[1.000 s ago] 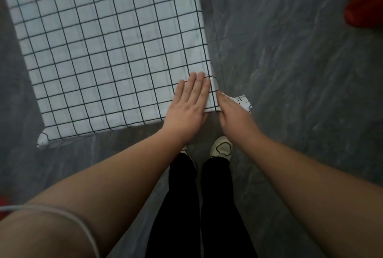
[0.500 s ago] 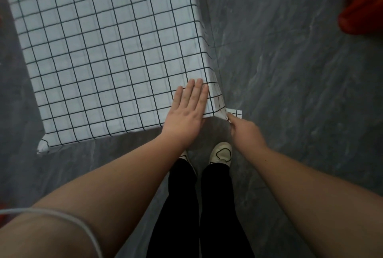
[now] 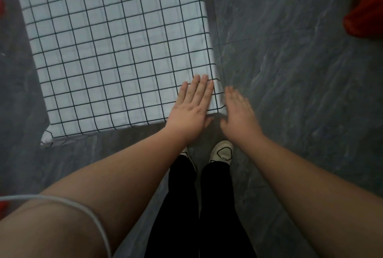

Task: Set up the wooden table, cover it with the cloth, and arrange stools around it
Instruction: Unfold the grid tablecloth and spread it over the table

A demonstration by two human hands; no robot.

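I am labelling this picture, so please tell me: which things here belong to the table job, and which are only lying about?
Belong to the job:
checked cloth, spread over the table
left hand, flat on the cloth's near corner
right hand, open beside that corner, blurred

Only lying about:
red thing on the floor, top right
white cable across the left arm

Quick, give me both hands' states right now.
Left hand: open, flat on the checked cloth near its corner.
Right hand: open, fingers straight, blurred, beside the corner, holding nothing.
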